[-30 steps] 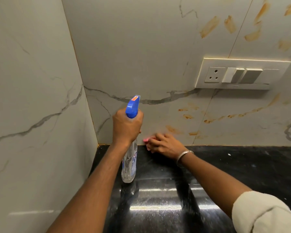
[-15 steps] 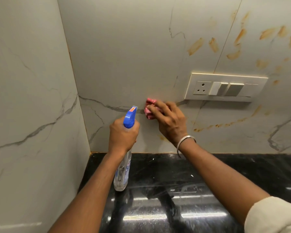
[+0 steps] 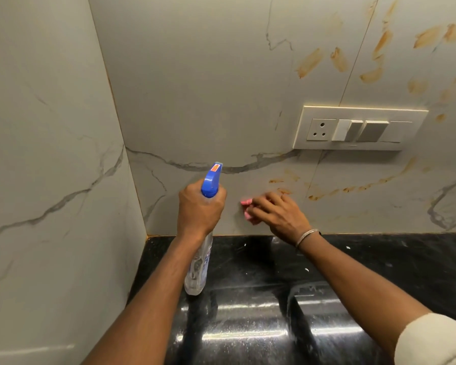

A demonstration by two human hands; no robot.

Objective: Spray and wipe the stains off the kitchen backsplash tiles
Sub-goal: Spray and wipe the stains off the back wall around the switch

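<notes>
A pink cloth (image 3: 246, 208) is mostly hidden under the right hand (image 3: 279, 214), with only a blurred edge showing at the hand's 9 o'clock. The outstretched fingers press it onto the backsplash tiles (image 3: 208, 88), low on the wall. The left hand (image 3: 199, 209) wraps around the neck of a spray bottle (image 3: 198, 270), covering the trigger. The bottle's blue head sticks out at 12 o'clock and its label is unreadable. Whether its base touches the black counter (image 3: 366, 259) cannot be told. Both forearms are cut off by the frame's lower edge.

The side wall (image 3: 50, 154) meets the tiles in a corner at the left hand's 9 o'clock, with bare tile between them. A switch plate (image 3: 358, 127) sits at the right hand's 1 o'clock. Brown stains (image 3: 309, 63) streak the tiles above the plate and in a band at the right hand's 2 o'clock. The glossy counter is speckled white.
</notes>
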